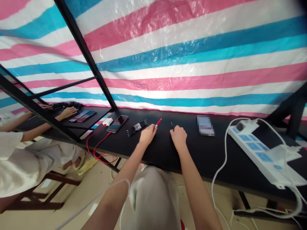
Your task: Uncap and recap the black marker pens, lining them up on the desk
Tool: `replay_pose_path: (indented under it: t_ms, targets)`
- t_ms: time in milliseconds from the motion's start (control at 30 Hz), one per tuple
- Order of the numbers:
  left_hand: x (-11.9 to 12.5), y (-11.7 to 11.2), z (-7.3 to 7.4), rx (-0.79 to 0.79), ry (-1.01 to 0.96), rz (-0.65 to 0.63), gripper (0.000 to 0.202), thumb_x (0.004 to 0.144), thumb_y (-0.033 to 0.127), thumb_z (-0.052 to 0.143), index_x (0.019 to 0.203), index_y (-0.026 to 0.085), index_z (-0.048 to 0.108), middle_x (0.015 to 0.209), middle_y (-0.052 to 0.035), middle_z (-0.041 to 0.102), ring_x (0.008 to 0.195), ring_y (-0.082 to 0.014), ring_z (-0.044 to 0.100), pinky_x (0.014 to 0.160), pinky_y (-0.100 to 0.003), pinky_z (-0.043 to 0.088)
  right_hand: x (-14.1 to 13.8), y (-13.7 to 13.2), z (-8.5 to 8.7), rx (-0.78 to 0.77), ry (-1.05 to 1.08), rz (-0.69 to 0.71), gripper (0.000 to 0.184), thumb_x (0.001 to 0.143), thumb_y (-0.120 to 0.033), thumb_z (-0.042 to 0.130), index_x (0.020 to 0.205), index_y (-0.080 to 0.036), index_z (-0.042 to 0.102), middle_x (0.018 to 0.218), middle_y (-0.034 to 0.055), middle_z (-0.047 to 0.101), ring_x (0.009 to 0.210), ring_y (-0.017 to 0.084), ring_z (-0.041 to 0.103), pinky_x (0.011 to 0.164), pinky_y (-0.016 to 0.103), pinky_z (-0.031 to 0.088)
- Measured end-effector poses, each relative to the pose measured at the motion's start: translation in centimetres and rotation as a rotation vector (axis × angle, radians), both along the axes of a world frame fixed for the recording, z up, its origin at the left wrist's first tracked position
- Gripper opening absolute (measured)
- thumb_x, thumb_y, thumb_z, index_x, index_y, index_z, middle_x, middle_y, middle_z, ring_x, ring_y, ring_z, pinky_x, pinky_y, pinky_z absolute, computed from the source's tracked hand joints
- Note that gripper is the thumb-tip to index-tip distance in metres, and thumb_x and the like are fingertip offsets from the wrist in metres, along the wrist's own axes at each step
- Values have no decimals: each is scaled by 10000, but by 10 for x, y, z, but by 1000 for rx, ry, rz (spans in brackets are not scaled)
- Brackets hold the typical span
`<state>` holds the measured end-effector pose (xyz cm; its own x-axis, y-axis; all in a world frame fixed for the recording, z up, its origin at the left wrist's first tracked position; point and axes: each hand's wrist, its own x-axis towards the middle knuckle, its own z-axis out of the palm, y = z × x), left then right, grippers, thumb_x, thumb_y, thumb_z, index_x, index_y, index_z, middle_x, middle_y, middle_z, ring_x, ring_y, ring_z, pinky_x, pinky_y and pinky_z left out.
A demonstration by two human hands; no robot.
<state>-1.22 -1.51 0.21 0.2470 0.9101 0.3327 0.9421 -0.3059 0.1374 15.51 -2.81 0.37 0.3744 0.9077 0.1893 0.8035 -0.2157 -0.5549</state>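
My left hand [147, 134] rests on the black table [216, 153], fingers closed round a red pen [158, 123] that points up and right. My right hand [178, 135] lies just to its right, fingers curled round a thin dark piece [172, 125], perhaps a pen part, whose tip sticks out above the knuckles. Several black pens [136, 127] lie in a row just left of my left hand. Beyond them a phone [117, 123] lies flat, plugged into a red cable [100, 145].
A white power strip [256, 150] with white cables sits at the right. A blurred card [205, 125] lies right of my hands. A white charger block [107, 121] is by the phone. At the left another person's hand [67, 112] rests near two phones [82, 116]. Striped tarp behind.
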Motion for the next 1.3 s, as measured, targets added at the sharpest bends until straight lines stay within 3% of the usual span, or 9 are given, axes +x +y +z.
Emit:
replay_pose_path:
  t_ms: [133,233,367,567,900,1000,1067,1167,1300]
  targets:
    - [0,2,-2,65,-27,-36,276,904,355,277,1027,218,483,904,-29,607,834,-140,571,633,-199,392,-1,12,-2,203,547,66,170,774,-345,421,763,-204,515,598,26,613,562,162,591,566,257,428]
    - [-2,3,-4,68,-45,-36,275,908,337,275,1049,231,487,917,-26,604,858,-138,559,650,-200,392,-5,22,-9,304,902,138,201,761,-394,429,783,-199,477,617,7,627,448,121,555,455,220,394]
    - [-5,3,-4,55,-27,-93,276,909,325,278,1049,234,498,911,-27,598,875,-135,548,680,-203,392,-6,25,-11,429,1092,189,271,720,-438,498,822,-187,478,693,29,654,491,118,586,441,198,389]
    - [-7,2,-5,97,34,-127,289,912,324,261,1052,240,499,866,-23,590,839,-138,543,655,-217,381,1,20,-7,522,1223,123,311,694,-441,543,853,-181,478,712,42,659,493,118,587,421,188,380]
    - [-5,0,-1,158,59,-176,286,914,303,256,975,209,519,821,-30,570,813,-146,497,676,-244,361,2,19,-7,410,1130,165,307,684,-440,547,842,-180,508,652,13,647,450,93,542,398,175,338]
    - [-4,1,-1,185,27,-214,257,907,289,291,970,200,524,848,-33,579,825,-154,489,716,-269,352,0,18,-8,261,1041,341,327,695,-438,548,878,-167,557,689,28,645,448,88,529,373,173,309]
    - [-4,1,-2,177,-35,-210,240,901,285,315,967,197,529,866,-31,588,830,-154,491,728,-279,347,-5,17,-10,167,987,494,421,699,-440,551,1036,-187,543,758,32,644,456,90,531,351,174,288]
    - [-7,0,-1,171,-193,-137,218,893,281,345,958,194,534,895,-26,600,837,-150,498,749,-282,346,-12,15,-16,102,924,612,610,689,-432,570,1246,-250,399,814,15,626,463,93,531,337,178,297]
    - [-16,-8,0,241,-421,71,210,883,286,367,949,188,541,898,-27,601,840,-151,500,762,-286,352,-13,17,-27,95,808,579,430,701,-420,541,1064,-191,569,714,10,596,437,84,491,352,193,340]
